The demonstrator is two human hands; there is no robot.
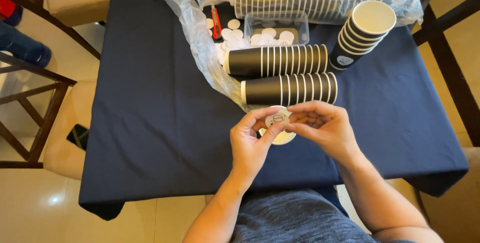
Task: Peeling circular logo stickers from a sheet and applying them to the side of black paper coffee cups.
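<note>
My left hand [252, 140] and my right hand [322, 125] meet over the near part of the table, both pinching a small round white sticker [277, 119] with a dark mark on it. Beneath them lies another white round piece [284, 138], partly hidden by my fingers. Just beyond my hands two stacks of black paper cups lie on their sides, one nearer [290, 89] and one behind it [276, 60]. A third stack [362, 33] stands tilted at the right, its white inside showing.
A dark blue cloth [150, 113] covers the table. At the back lie long sleeves of cups in clear plastic [320, 0], a clear tub [276, 27] with round stickers, loose stickers [231, 35], a red cutter [216, 23] and crumpled plastic wrap [200, 38]. Chairs [60, 118] stand left.
</note>
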